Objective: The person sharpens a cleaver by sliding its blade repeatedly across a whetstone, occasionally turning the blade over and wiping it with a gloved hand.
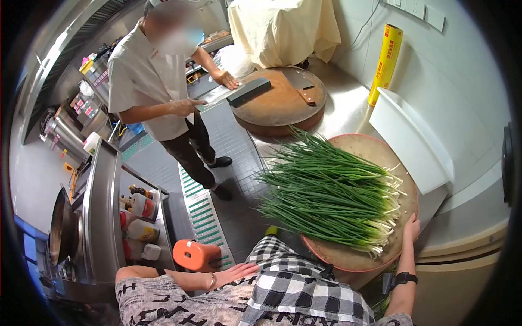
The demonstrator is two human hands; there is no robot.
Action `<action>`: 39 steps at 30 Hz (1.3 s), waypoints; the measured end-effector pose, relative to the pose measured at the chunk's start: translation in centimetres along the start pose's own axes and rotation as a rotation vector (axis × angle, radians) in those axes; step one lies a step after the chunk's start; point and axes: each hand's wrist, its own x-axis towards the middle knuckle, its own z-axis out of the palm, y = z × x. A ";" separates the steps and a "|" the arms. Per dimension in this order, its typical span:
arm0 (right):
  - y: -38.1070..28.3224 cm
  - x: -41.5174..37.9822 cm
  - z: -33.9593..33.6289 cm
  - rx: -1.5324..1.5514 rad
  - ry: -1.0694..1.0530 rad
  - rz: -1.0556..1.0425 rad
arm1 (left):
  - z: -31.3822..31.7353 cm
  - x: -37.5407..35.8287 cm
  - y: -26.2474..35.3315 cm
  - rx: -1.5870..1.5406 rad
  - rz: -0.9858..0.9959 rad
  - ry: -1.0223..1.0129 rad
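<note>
A thick spread of green scallions [337, 190] lies on a round chopping board [399, 157] with a reddish rim. Their white root ends point right, towards my right hand [411, 228]. That hand grips the board's right edge, its fingers partly hidden, and holds no scallions. My left hand [243, 273] rests flat, fingers stretched out, on my black-and-white checked apron [304, 290], apart from the board.
Across the counter a co-worker [155, 81] holds a shiny flat blade against a dark whetstone block [248, 91] on another round board [277, 108]. A wooden-handled knife [307, 97] lies there. Nearby are a white bin [413, 136], a yellow roll [386, 65] and an orange stool [190, 255].
</note>
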 end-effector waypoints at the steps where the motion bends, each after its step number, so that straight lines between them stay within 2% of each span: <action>1: 0.5 0.4 0.5 0.005 -0.001 0.000 | -1.4 0.8 2.8 0.043 0.008 -0.019; 4: 0.2 -0.1 0.2 0.002 0.012 0.013 | -5.9 2.9 11.5 0.201 0.041 -0.035; 5: -0.1 -0.3 0.0 0.002 0.020 0.022 | -5.7 3.2 10.0 0.133 -0.005 -0.080; 8: -0.2 -0.2 0.1 -0.015 0.022 0.026 | -5.3 4.4 7.9 0.097 0.017 -0.130; 23: -0.1 -0.1 -0.1 -0.016 -0.019 0.047 | -4.9 5.4 5.0 0.055 0.107 -0.139; 28: -0.3 -0.2 -0.2 0.013 -0.008 0.047 | -2.6 4.7 0.4 0.092 0.008 -0.145; 34: -0.2 -0.2 -0.1 0.005 0.008 0.041 | -3.6 5.1 2.8 -0.039 -0.136 -0.171; 37: -0.2 -0.1 0.0 0.008 0.020 0.037 | -4.5 5.3 5.1 -0.177 -0.107 -0.151; 39: -0.2 -0.1 0.0 0.005 0.023 0.031 | -4.4 5.2 4.9 -0.061 -0.071 -0.143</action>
